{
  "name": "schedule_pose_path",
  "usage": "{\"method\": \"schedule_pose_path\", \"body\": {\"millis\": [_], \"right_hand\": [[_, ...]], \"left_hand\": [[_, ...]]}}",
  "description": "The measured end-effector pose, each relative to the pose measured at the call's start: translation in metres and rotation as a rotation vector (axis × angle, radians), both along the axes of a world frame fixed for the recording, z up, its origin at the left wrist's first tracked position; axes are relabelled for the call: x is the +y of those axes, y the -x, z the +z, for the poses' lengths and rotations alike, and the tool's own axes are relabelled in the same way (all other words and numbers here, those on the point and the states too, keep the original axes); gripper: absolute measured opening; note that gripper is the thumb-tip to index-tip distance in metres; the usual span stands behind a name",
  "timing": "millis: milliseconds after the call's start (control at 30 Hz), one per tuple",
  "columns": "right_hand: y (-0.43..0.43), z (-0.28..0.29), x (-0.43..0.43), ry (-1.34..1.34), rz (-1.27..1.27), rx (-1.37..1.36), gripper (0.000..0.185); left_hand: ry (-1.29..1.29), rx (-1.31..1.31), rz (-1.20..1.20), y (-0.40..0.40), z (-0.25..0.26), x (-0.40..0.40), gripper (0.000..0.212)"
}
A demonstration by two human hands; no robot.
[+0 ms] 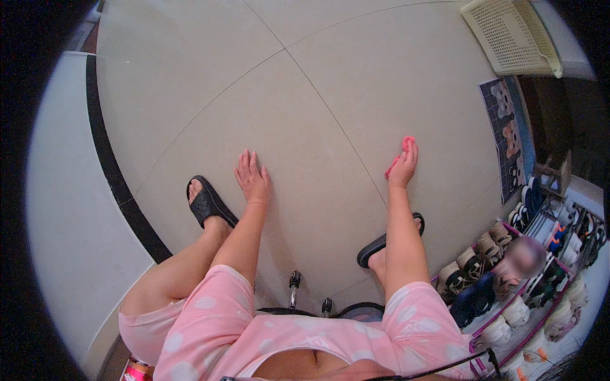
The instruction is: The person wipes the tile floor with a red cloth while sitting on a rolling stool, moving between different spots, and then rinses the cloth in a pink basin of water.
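Observation:
My right hand is closed around a bright pink item, perhaps a cloth, which shows at both sides of the fingers. Much of it is hidden by the hand, so its full shape cannot be told. My left hand hangs over the beige tiled floor, palm down, holding nothing, its fingers a little apart. A black slide sandal is on my left foot, just left of that hand. Another black slide sandal is partly covered by my right forearm.
At the right, a rack carries several pairs of shoes. A patterned mat lies beyond it, below a cream perforated plastic basket. Chair casters stand between my feet. A white wall with a black skirting strip runs along the left.

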State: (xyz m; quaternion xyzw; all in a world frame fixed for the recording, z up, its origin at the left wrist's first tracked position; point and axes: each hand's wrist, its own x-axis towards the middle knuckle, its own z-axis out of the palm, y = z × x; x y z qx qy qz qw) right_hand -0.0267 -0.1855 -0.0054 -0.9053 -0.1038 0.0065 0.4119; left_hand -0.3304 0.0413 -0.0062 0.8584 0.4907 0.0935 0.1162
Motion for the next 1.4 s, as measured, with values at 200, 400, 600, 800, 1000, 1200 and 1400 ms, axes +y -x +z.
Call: {"method": "schedule_pose_path", "body": {"millis": [200, 400, 600, 800, 1000, 1200, 1400], "right_hand": [[0.05, -0.01, 0.038, 0.114, 0.351, -0.136, 0.043], [0.12, 0.002, 0.081, 0.226, 0.634, -0.202, 0.042], [0.158, 0.021, 0.107, -0.069, 0.888, -0.081, 0.037], [0.092, 0.021, 0.102, -0.41, 0.392, 0.334, 0.039], [-0.043, -0.001, 0.044, -0.119, -0.016, 0.125, 0.036], [-0.024, -0.001, 0.063, 0.046, 0.074, -0.088, 0.041], [0.023, -0.012, 0.098, -0.022, 0.353, -0.092, 0.044]], "left_hand": [[-0.048, 0.091, 0.022, 0.0, 0.004, -0.004, 0.056], [-0.089, 0.076, 0.012, -0.005, 0.0, -0.003, 0.057], [-0.04, 0.102, 0.01, -0.006, 0.0, -0.004, 0.059], [-0.04, 0.095, 0.024, -0.001, 0.001, -0.004, 0.059], [-0.047, 0.071, 0.013, -0.01, 0.002, -0.006, 0.06], [-0.026, 0.097, 0.014, -0.008, 0.004, -0.005, 0.061], [-0.031, 0.088, 0.013, -0.007, 0.002, -0.006, 0.06]]}}
